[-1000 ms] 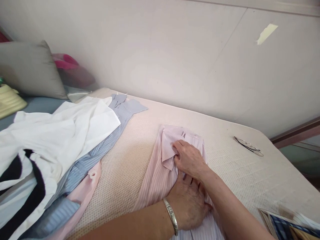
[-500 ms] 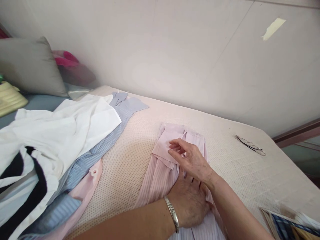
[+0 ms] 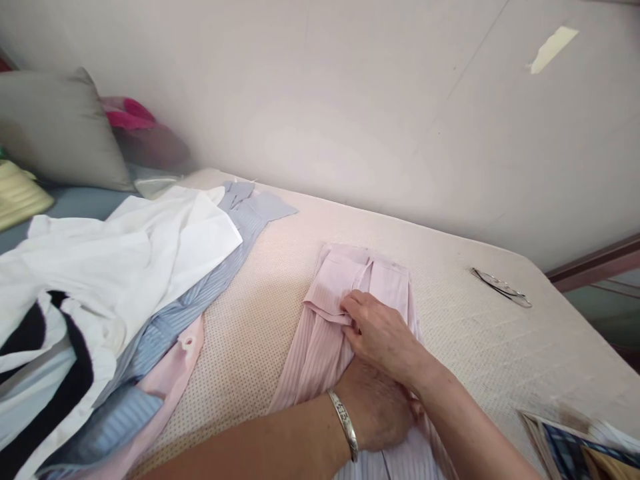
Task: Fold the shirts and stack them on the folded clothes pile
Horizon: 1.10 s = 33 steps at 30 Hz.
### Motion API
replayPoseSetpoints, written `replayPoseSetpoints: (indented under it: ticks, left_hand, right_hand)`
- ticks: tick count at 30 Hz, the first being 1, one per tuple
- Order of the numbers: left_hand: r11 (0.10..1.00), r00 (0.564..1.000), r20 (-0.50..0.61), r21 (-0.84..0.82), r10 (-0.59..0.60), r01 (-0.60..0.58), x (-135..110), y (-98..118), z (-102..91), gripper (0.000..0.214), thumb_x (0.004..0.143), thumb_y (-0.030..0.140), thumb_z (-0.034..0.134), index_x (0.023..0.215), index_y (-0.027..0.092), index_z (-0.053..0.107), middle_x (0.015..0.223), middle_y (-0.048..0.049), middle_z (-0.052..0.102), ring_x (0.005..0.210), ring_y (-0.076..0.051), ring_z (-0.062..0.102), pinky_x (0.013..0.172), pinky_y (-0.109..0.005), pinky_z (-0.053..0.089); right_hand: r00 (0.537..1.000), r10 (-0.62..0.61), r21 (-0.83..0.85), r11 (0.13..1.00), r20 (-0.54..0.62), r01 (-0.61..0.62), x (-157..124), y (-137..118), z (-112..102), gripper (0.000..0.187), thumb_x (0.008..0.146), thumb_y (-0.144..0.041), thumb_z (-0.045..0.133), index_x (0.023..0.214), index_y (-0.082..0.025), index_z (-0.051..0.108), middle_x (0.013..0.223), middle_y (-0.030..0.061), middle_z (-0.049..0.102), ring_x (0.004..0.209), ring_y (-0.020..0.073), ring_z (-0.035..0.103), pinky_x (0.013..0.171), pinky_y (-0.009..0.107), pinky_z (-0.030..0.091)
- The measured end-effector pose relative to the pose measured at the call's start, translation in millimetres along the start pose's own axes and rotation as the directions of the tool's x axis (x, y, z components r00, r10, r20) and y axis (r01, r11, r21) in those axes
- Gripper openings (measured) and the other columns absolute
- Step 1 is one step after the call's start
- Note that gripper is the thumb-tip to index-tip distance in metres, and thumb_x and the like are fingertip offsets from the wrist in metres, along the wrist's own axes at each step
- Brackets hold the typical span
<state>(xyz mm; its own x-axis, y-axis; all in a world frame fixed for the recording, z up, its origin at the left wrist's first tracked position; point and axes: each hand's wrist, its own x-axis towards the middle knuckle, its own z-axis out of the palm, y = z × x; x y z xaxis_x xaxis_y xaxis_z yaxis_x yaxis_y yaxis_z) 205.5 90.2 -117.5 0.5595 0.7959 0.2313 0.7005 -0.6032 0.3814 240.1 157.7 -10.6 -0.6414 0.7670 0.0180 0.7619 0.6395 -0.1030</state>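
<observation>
A pale pink striped shirt (image 3: pixel 310 357) lies on the bed, its upper end folded into a flat flap (image 3: pixel 327 283). My right hand (image 3: pixel 377 330) is closed, its thumb and fingers pinching the lower edge of that flap. Under my right wrist, my left hand (image 3: pixel 377 403), with a silver bangle (image 3: pixel 344 425) on the wrist, rests on the shirt below the flap. My right hand and forearm hide most of the left fingers.
White (image 3: pixel 145 243), blue striped (image 3: pixel 210 287) and pink (image 3: pixel 175 367) garments are heaped at left. Eyeglasses (image 3: pixel 501 288) lie on the bed (image 3: pixel 470 360) at right, folded patterned cloth (image 3: pixel 575 447) at lower right. A grey pillow (image 3: pixel 60 130) leans by the wall (image 3: pixel 350 100).
My right hand has come down from hovering open over the shirt and now pinches the flap's edge. My left hand has stayed in nearly the same place.
</observation>
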Motion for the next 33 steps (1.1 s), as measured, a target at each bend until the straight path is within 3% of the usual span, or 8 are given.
replayPoseSetpoints:
  ticks: [7, 12, 15, 18, 22, 25, 28, 33]
  left_hand:
    - [1.0, 0.999, 0.039, -0.001, -0.014, 0.014, 1.9, 1.8, -14.6, 0.042, 0.104, 0.028, 0.031, 0.126, 0.018, 0.065, 0.119, -0.01, 0.07, 0.116, -0.025, 0.058, 0.102, -0.044, 0.046]
    - [0.999, 1.0, 0.005, 0.043, 0.019, -0.019, -1.9, 2.1, -39.9, 0.059, 0.104, 0.05, 0.03, 0.141, 0.012, 0.057, 0.145, -0.0166, 0.056, 0.142, -0.038, 0.036, 0.113, -0.064, 0.031]
    - [0.998, 1.0, -0.005, 0.062, 0.004, -0.004, -3.0, 2.6, -47.6, 0.062, 0.105, 0.05, 0.029, 0.149, 0.012, 0.048, 0.148, -0.0156, 0.054, 0.145, -0.037, 0.033, 0.116, -0.064, 0.027]
    - [0.997, 1.0, -0.012, 0.077, 0.003, -0.002, -3.6, 3.5, -51.9, 0.063, 0.105, 0.05, 0.027, 0.15, 0.011, 0.046, 0.154, -0.0154, 0.048, 0.147, -0.035, 0.031, 0.117, -0.061, 0.027]
    - [0.991, 1.0, -0.023, 0.131, 0.008, -0.005, -4.6, 4.0, -54.1, 0.067, 0.104, 0.052, 0.027, 0.147, 0.006, 0.048, 0.158, -0.0201, 0.04, 0.15, -0.039, 0.023, 0.116, -0.063, 0.026]
    - [0.987, 1.0, -0.026, 0.16, -0.003, 0.007, -5.3, 3.8, -52.4, 0.072, 0.104, 0.054, 0.028, 0.15, 0.002, 0.043, 0.158, -0.0233, 0.038, 0.151, -0.04, 0.021, 0.116, -0.063, 0.025]
    - [0.987, 1.0, -0.03, 0.159, 0.003, 0.002, -5.9, 3.3, -50.6, 0.072, 0.103, 0.056, 0.029, 0.152, 0.004, 0.04, 0.159, -0.0226, 0.037, 0.151, -0.04, 0.021, 0.115, -0.063, 0.027]
    - [0.988, 0.999, -0.034, 0.153, 0.01, -0.004, -6.3, 2.5, -49.9, 0.071, 0.103, 0.056, 0.03, 0.151, 0.004, 0.041, 0.159, -0.0231, 0.037, 0.15, -0.04, 0.022, 0.115, -0.065, 0.026]
  right_hand:
    - [0.999, 0.023, -0.035, 0.999, -0.03, -0.024, 9.9, 8.8, 3.2, 0.017, 0.091, -0.01, 0.046, 0.088, -0.021, 0.059, 0.093, 0.0021, 0.063, 0.078, 0.0157, 0.059, 0.061, 0.028, 0.034]
    - [0.974, 0.019, -0.055, 0.998, -0.228, -0.032, 4.8, 23.3, -2.3, 0.019, 0.086, -0.006, 0.048, 0.093, -0.02, 0.06, 0.099, 0.0055, 0.065, 0.085, 0.0183, 0.06, 0.067, 0.028, 0.037]
    - [0.989, -0.018, -0.086, 0.996, -0.144, 0.005, -4.8, 26.2, -2.0, 0.025, 0.08, -0.001, 0.047, 0.09, -0.02, 0.06, 0.091, 0.0045, 0.066, 0.085, 0.019, 0.061, 0.066, 0.028, 0.037]
    - [0.993, 0.066, -0.018, 0.998, -0.094, -0.068, -7.2, 30.1, -1.0, 0.032, 0.081, -0.002, 0.045, 0.1, -0.021, 0.062, 0.095, 0.0033, 0.069, 0.08, 0.0178, 0.063, 0.064, 0.028, 0.036]
    - [0.914, 0.35, 0.139, 0.935, -0.206, -0.327, 17.3, 47.1, 1.6, 0.024, 0.094, -0.017, 0.045, 0.113, -0.021, 0.058, 0.098, 0.005, 0.073, 0.083, 0.021, 0.066, 0.066, 0.03, 0.036]
    - [0.835, 0.533, 0.267, 0.831, -0.137, -0.487, 47.7, 64.0, 9.6, 0.021, 0.092, -0.035, 0.058, 0.107, -0.021, 0.059, 0.092, 0.0058, 0.073, 0.088, 0.025, 0.066, 0.067, 0.032, 0.038]
    - [0.784, 0.61, 0.381, 0.756, -0.117, -0.532, 70.5, 76.0, 19.7, 0.027, 0.081, -0.033, 0.071, 0.101, -0.02, 0.058, 0.089, 0.0052, 0.072, 0.087, 0.0236, 0.065, 0.069, 0.032, 0.04]
    - [0.745, 0.637, 0.486, 0.724, -0.199, -0.489, 82.8, 83.3, 27.6, 0.018, 0.075, -0.02, 0.068, 0.09, -0.021, 0.058, 0.083, 0.0027, 0.069, 0.079, 0.0192, 0.063, 0.072, 0.03, 0.043]
